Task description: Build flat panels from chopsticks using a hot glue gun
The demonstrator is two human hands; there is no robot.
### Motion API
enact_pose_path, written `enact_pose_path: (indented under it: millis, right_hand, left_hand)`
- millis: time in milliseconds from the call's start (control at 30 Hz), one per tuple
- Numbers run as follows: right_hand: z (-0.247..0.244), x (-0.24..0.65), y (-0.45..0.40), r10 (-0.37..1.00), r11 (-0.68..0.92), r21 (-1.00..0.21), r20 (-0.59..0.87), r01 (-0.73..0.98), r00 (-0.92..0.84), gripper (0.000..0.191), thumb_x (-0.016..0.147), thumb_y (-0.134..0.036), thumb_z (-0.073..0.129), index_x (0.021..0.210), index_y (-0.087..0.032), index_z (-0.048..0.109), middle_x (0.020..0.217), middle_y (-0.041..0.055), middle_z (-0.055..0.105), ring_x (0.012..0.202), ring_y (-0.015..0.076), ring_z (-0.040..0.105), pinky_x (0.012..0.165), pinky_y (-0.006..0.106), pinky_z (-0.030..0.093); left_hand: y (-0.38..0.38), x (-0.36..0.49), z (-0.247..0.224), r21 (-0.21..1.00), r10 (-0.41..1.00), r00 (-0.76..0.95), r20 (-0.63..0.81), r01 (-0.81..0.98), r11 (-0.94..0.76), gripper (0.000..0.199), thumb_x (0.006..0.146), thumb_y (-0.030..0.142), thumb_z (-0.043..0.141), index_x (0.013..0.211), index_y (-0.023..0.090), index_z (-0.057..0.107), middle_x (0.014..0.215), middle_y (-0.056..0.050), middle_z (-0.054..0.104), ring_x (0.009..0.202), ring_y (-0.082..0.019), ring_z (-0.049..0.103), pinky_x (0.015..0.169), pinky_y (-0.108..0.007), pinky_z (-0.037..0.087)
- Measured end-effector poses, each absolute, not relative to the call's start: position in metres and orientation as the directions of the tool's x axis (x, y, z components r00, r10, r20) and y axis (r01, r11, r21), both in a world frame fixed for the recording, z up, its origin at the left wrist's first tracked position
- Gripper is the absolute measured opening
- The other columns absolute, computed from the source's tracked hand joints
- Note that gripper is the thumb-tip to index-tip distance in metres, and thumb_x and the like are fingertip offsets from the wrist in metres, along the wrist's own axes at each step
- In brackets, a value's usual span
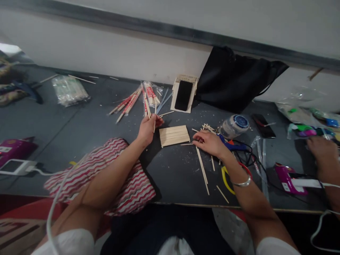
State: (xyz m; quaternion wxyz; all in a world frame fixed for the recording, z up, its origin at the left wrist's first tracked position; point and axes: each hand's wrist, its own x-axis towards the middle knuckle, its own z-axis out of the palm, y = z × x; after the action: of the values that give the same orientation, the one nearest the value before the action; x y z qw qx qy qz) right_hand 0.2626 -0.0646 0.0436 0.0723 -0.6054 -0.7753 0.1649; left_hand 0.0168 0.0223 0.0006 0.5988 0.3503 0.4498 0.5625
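Observation:
My left hand (147, 129) is closed around a few thin wooden sticks (154, 122) that stand up from its fingers. Just right of it, a flat panel of wooden sticks (174, 135) laid side by side rests on the dark table. My right hand (208, 141) is beside the panel's right end, low over loose sticks (209, 128). Its fingers are curled together, and what they pinch, if anything, is hidden. Longer sticks (202, 166) lie below this hand. Close to its wrist is a blue glue gun (235, 145) with a black cable.
Paper-wrapped chopsticks (130, 102) lie behind my left hand. A phone (183, 95) leans at the back, near a black bag (233, 79). A clear jar (233, 126) stands right; yellow-handled scissors (227, 180) lie under my right forearm. A striped cloth (132, 177) is front left. Another person's hand (322, 150) is far right.

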Motion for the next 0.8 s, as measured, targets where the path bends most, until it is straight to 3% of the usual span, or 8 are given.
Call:
enact_pose_path:
  millis: [133,333,433,567,667,800]
  right_hand:
    - [0.043,0.245,-0.070,0.944,0.227,-0.219,-0.190,0.949,-0.270,0.010,0.092,-0.019,0.062,0.091,-0.018,0.071,0.094,0.0078,0.072,0.087,0.0191,0.067,0.073,0.027,0.042]
    - [0.063,0.250,-0.073,0.948,0.153,-0.014,-0.281,0.988,-0.150,0.014,0.089,-0.017,0.058,0.083,-0.019,0.070,0.091,0.0070,0.075,0.084,0.0191,0.068,0.064,0.026,0.035]
    - [0.071,0.261,-0.073,0.954,0.064,0.108,-0.299,0.992,-0.029,0.017,0.089,-0.018,0.055,0.085,-0.018,0.071,0.096,0.0095,0.077,0.087,0.0220,0.070,0.060,0.028,0.032]
    - [0.065,0.264,-0.072,0.955,-0.053,0.160,-0.281,0.986,0.097,0.021,0.091,-0.017,0.052,0.090,-0.017,0.073,0.097,0.0138,0.078,0.088,0.0258,0.072,0.059,0.029,0.034]
    - [0.052,0.261,-0.068,0.990,-0.100,0.024,-0.102,0.995,0.102,0.023,0.092,-0.017,0.050,0.094,-0.016,0.073,0.096,0.0153,0.078,0.089,0.0266,0.072,0.064,0.030,0.041]
    - [0.035,0.254,-0.065,0.996,0.031,-0.525,0.090,0.850,0.019,0.017,0.090,-0.027,0.059,0.094,-0.019,0.073,0.085,0.0074,0.076,0.078,0.0207,0.069,0.071,0.030,0.049]
  left_hand:
    - [0.013,0.025,-0.004,0.919,0.987,-0.013,-0.161,-0.367,0.145,0.025,0.087,0.030,0.071,0.068,0.018,0.059,0.065,0.001,0.065,0.066,-0.013,0.066,0.074,-0.028,0.052]
    - [0.015,0.032,-0.005,0.898,0.992,0.028,-0.125,-0.422,0.125,0.027,0.089,0.031,0.071,0.068,0.018,0.059,0.070,0.000,0.067,0.074,-0.013,0.068,0.084,-0.029,0.054]
    - [0.017,0.028,-0.002,0.937,0.994,-0.032,-0.104,-0.338,0.087,0.027,0.092,0.027,0.066,0.068,0.019,0.058,0.068,0.001,0.064,0.065,-0.010,0.063,0.070,-0.023,0.052]
    - [0.015,0.025,0.005,0.981,0.997,-0.014,-0.081,-0.178,0.077,0.023,0.095,0.018,0.058,0.072,0.020,0.056,0.059,0.006,0.053,0.046,-0.007,0.046,0.046,-0.018,0.035]
    - [0.009,0.026,0.011,0.987,0.993,0.069,-0.092,-0.123,0.100,0.020,0.094,0.016,0.056,0.075,0.020,0.058,0.050,0.009,0.040,0.040,-0.006,0.032,0.041,-0.018,0.024]
    - [-0.005,0.029,0.021,0.970,0.943,0.312,-0.114,-0.168,0.173,0.013,0.091,0.024,0.062,0.080,0.018,0.061,0.052,0.008,0.042,0.040,-0.005,0.029,0.041,-0.018,0.022]
